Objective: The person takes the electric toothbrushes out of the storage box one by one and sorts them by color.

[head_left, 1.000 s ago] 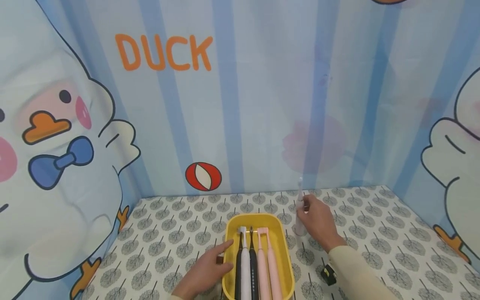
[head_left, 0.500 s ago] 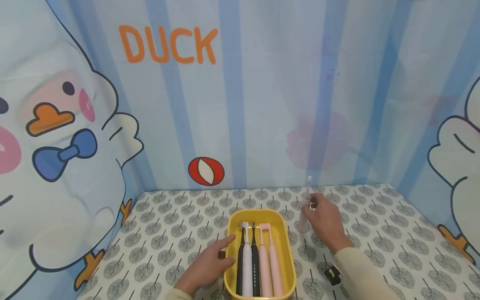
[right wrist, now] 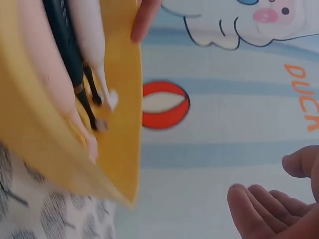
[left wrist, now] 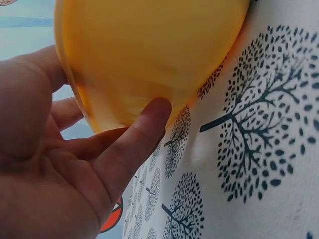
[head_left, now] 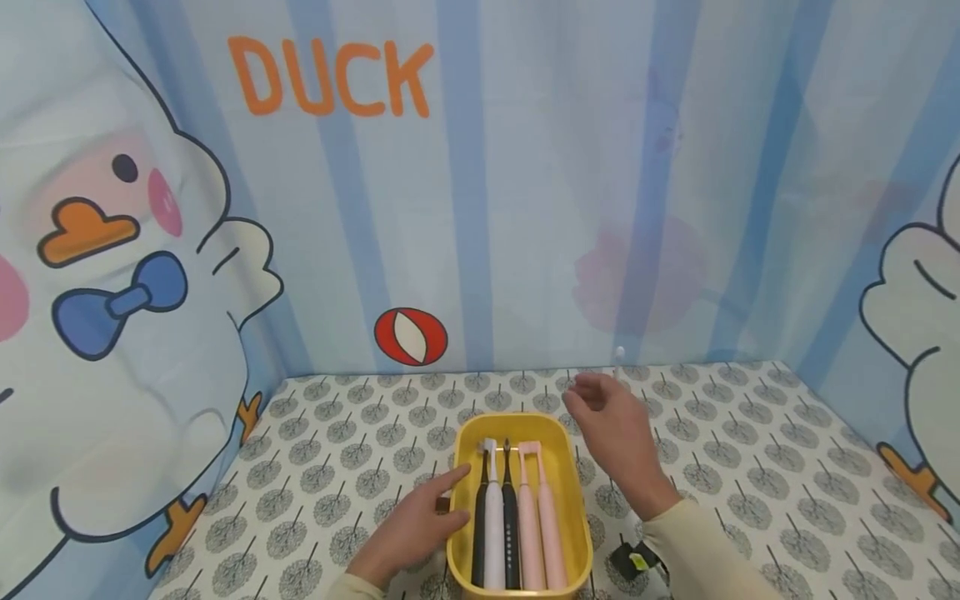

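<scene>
A yellow plastic bin (head_left: 574,500) holds several electric toothbrushes side by side: a black one (head_left: 480,537), a white one (head_left: 494,533), another black one (head_left: 512,533) and pink ones (head_left: 529,533). My left hand (head_left: 412,529) rests against the bin's left side with index finger and thumb extended. Seen from the left wrist, its thumb (left wrist: 144,127) touches the outer wall. To the bin's right, my right hand (head_left: 618,442) is raised with loosely bent fingers and holds nothing. Behind it stands a pale toothbrush; only its head (head_left: 619,354) and upper neck show, the rest hidden by the hand.
A small black object with a yellow-green mark (head_left: 633,561) is beside the right sleeve, partly covered. A tree-print cloth (head_left: 360,454) covers the table. Duck-print curtains (head_left: 525,208) hang at the back and sides.
My right hand has let go of the pale toothbrush, which stays standing, and moved left toward the bin. The left hand stays at the bin; the head view shifted slightly.
</scene>
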Demonstrator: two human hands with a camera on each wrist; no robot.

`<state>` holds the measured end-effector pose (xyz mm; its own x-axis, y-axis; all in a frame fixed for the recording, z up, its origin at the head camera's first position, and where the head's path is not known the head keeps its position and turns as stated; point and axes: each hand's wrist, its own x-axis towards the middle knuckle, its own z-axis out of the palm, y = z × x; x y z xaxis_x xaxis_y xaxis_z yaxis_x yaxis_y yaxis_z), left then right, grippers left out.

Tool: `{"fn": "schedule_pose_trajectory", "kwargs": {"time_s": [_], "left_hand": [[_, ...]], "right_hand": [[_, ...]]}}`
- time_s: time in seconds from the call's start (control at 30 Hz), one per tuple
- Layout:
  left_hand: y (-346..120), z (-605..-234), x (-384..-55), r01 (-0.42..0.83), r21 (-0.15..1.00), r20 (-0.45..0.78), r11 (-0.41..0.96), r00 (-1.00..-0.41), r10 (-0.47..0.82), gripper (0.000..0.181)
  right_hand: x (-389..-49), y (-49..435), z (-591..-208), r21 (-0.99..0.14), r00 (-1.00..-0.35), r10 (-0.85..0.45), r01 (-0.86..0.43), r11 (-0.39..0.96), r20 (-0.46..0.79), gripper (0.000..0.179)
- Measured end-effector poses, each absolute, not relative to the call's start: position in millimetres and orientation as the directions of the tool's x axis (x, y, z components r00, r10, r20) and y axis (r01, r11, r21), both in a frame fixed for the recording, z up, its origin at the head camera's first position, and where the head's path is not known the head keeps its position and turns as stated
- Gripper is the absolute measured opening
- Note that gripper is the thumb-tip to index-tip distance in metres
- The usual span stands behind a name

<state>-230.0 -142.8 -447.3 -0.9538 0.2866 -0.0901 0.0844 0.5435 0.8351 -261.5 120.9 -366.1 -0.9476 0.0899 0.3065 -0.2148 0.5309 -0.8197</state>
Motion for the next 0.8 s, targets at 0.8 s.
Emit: {"fn": "schedule_pose_trajectory", "kwargs": {"time_s": [0.8], "left_hand": [[-144,-448,-228,0.103,0.841,-0.069,0.531,-0.953,0.295,0.063]], "right_hand": [[-278,74,-406,-0.927,-0.876,-0.405,0.112,0.358,-0.262,0.025]]}}
